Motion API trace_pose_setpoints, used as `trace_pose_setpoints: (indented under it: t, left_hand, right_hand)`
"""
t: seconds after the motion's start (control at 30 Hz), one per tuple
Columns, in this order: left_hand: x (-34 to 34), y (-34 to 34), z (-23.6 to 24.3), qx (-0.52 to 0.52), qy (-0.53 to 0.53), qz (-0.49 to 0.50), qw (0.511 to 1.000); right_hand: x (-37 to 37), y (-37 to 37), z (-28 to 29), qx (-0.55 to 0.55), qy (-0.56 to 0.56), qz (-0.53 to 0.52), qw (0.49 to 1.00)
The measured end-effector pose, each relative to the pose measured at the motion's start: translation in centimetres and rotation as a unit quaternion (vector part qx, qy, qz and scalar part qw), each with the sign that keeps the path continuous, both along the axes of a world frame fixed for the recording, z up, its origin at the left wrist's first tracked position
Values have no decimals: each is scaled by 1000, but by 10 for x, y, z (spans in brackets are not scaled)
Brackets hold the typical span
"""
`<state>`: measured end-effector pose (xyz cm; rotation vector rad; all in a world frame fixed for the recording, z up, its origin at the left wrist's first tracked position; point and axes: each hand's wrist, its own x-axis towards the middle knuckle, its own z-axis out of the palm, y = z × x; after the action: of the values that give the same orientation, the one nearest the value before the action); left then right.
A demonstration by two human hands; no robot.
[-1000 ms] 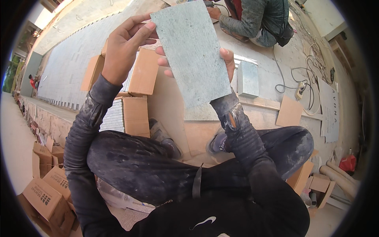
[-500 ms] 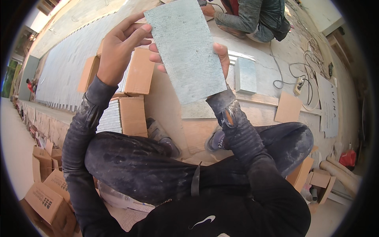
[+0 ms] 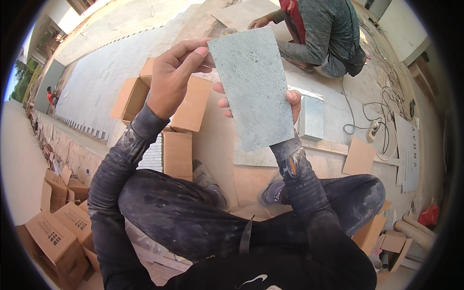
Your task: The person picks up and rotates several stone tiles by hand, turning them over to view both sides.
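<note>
A grey-green stone tile [image 3: 253, 92] with a pitted, lightly textured face is held up before me, its long side slanting slightly. My right hand [image 3: 294, 100] grips it from behind, the thumb on the right edge and fingertips showing past the left edge. The rest of that hand is hidden by the tile. At the upper left corner, my left hand [image 3: 176, 72] has its thumb and fingers closed on the tile's edge. Below the tile, another flat grey slab [image 3: 256, 157] lies on the floor between my feet.
Open cartons [image 3: 191, 104] stand ahead on the left, one with stacked tiles [image 3: 151, 157]. A co-worker [image 3: 319, 34] crouches at the upper right. More tiles [image 3: 311, 118] sit stacked beside a wooden plank [image 3: 328, 148]. Cables run to a power strip [image 3: 373, 129]; more boxes [image 3: 53, 237] lie lower left.
The view has shifted, so the surroundings appear lower and further right. Both hands keep hold of the tile, which looks slightly more upright. More of the co-worker's outstretched arm shows.
</note>
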<state>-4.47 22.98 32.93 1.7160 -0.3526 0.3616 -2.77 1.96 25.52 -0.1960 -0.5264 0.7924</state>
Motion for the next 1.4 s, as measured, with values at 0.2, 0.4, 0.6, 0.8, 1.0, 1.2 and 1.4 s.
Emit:
trace_pose_setpoints:
  t: [0.2, 0.4, 0.6, 0.8, 1.0, 1.2, 1.4]
  left_hand:
    - [-3, 0, 3, -10, -3, -4, 1000]
    - [-4, 1, 5, -21, -4, -11, 1000]
    - [-4, 1, 5, -18, 0, 2, 1000]
    - [-4, 1, 5, -25, -3, 4, 1000]
    - [-3, 3, 3, -35, -3, -3, 999]
    - [-3, 2, 3, -45, 0, -5, 999]
    - [-2, 1, 3, -46, 12, 3, 999]
  right_hand:
    - [-4, -1, 5, -12, 8, 1, 1000]
    - [-5, 0, 6, -13, 1, -2, 1000]
    - [-7, 2, 5, -22, -3, -9, 1000]
    - [-8, 2, 7, -35, -4, -17, 999]
    - [-8, 1, 7, -44, -12, -26, 999]
    - [-5, 0, 6, -40, -21, -15, 999]
    - [-5, 0, 10, -69, -28, -39, 996]
